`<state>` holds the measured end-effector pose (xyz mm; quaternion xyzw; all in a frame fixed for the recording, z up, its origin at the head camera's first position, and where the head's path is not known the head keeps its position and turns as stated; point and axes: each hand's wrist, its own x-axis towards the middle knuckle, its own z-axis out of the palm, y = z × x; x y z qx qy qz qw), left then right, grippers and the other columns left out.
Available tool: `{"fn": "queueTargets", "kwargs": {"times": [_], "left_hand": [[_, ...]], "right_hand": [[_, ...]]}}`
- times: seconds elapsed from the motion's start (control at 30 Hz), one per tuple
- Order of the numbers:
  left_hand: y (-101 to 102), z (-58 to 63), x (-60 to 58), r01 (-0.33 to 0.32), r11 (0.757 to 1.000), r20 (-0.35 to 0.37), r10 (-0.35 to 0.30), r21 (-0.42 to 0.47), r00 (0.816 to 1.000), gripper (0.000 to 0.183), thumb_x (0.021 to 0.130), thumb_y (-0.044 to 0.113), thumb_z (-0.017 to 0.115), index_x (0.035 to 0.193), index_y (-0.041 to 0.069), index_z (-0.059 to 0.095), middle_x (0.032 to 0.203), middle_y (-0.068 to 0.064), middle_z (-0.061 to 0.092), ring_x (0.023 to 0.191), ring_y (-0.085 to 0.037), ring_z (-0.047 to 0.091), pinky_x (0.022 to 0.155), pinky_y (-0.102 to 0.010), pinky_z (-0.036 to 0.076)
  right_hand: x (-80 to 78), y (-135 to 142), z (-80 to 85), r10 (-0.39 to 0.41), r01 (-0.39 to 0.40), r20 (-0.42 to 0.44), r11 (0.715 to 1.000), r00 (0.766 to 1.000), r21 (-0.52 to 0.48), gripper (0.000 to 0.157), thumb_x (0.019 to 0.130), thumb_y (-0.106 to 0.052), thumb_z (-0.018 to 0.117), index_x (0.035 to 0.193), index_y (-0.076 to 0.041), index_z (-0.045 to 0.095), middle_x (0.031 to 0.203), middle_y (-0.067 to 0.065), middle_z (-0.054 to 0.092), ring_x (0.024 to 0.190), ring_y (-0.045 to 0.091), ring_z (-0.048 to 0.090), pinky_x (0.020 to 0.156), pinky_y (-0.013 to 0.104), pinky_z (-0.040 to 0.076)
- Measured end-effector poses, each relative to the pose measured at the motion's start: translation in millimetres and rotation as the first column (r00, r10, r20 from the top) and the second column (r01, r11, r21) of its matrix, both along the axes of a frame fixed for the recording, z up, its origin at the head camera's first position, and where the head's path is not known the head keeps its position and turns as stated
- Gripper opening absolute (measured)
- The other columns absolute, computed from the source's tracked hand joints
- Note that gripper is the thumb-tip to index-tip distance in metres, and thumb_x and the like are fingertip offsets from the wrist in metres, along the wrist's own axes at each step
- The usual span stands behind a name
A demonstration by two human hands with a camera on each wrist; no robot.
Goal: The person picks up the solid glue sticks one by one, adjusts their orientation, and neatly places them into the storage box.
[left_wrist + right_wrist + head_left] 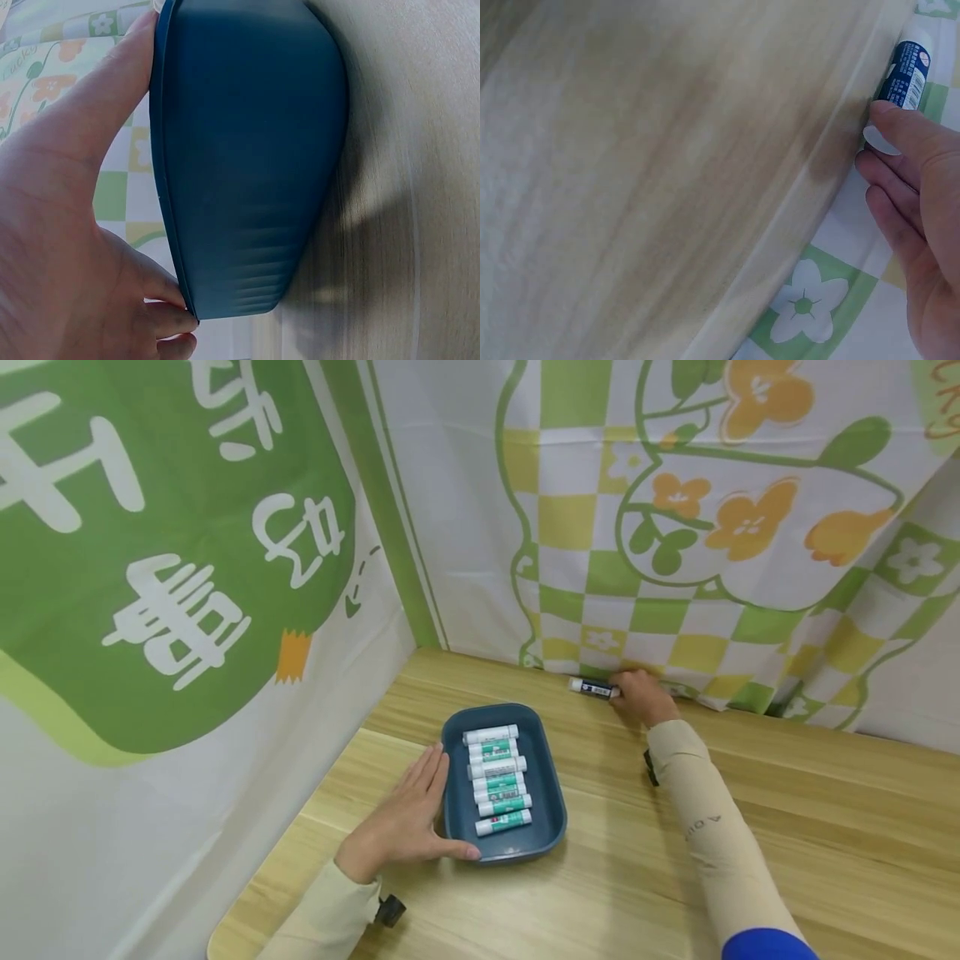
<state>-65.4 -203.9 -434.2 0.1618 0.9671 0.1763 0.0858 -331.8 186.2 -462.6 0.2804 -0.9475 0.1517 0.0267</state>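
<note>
A dark blue tray (551, 777) sits on the wooden table with several white-and-green glue sticks (498, 785) lying in a column inside it. My left hand (408, 814) rests against the tray's left side, fingers straight along the rim and thumb at the near corner; in the left wrist view the hand (82, 187) touches the rim at both ends. Near the table's back edge, my right hand (645, 697) pinches one end of a navy-labelled glue stick (592, 687) with white ends. The right wrist view shows its printed label beyond the thumb.
A green-and-white patterned cloth (622, 568) hangs right behind the table's back edge. Another printed cloth (225, 568) hangs along the left side. Wooden tabletop (600, 877) extends in front of the tray and to the right.
</note>
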Motion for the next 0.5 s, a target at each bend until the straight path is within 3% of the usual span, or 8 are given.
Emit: {"fn": "queueTargets", "kwargs": {"times": [0.13,0.27,0.5], "left_hand": [[0.6,-0.2,0.4,-0.002,1.0,0.0,0.002,0.003,1.0,0.144,0.075,0.083,0.074,0.166,-0.008,0.009,0.176,-0.027,0.0,0.165,-0.044,0.002,0.134,-0.058,0.016],[0.3,-0.6,1.0,-0.004,1.0,0.001,0.004,0.005,1.0,0.145,0.075,0.083,0.075,0.166,-0.007,0.009,0.176,-0.026,-0.001,0.166,-0.043,0.001,0.134,-0.059,0.015],[-1.3,-1.7,1.0,0.0,1.0,-0.019,0.0,0.01,1.0,0.145,0.074,0.082,0.076,0.166,-0.008,0.01,0.176,-0.027,0.0,0.165,-0.044,0.003,0.134,-0.06,0.016]], "right_hand": [[3.0,0.8,1.4,-0.009,0.009,0.005,0.999,1.0,-0.046,0.006,0.094,-0.002,0.069,0.095,0.001,0.075,0.089,0.017,0.073,0.076,0.026,0.067,0.073,0.045,0.06],[7.6,0.8,5.1,-0.011,0.012,0.008,0.997,1.0,-0.073,0.024,0.096,-0.007,0.075,0.116,0.005,0.076,0.109,0.025,0.077,0.096,0.036,0.076,0.089,0.052,0.063],[16.3,0.4,13.3,0.029,-0.03,-0.009,0.992,1.0,-0.125,0.028,0.093,-0.005,0.078,0.116,0.009,0.075,0.109,0.029,0.077,0.095,0.039,0.077,0.089,0.052,0.064]]}}
